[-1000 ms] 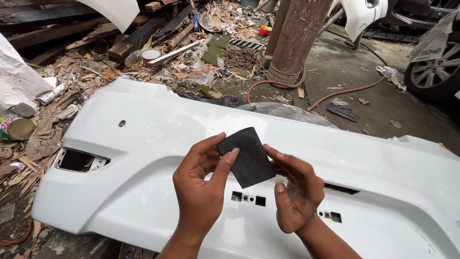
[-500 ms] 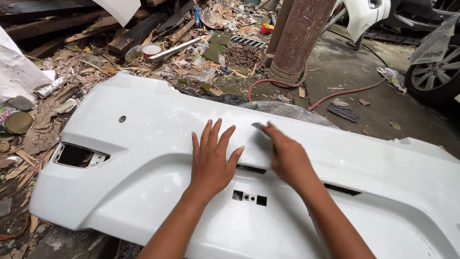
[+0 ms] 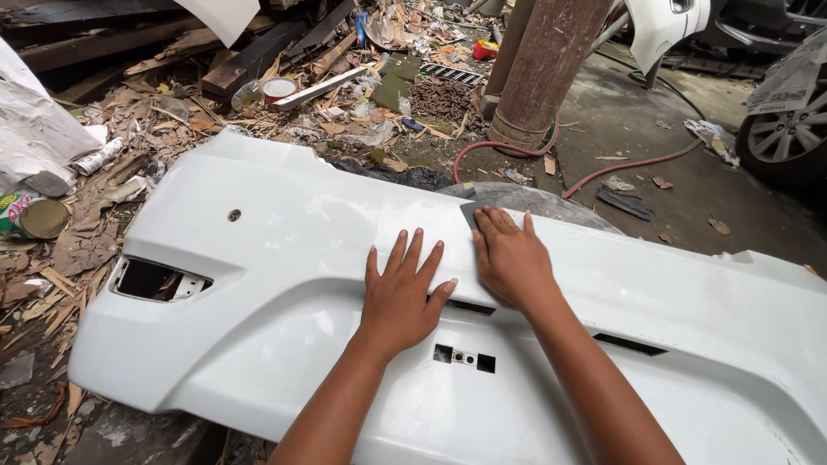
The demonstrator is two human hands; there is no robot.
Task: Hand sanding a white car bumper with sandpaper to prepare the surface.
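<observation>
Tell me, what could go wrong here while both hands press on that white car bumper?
The dark sanding sheet lies mostly hidden under the right hand, so it may slip or crease. The left hand leans flat on the white bumper, which sits over littered scrap and could rock.

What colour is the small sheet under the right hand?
Dark grey sheet, seen in the head view, under the right hand.
</observation>
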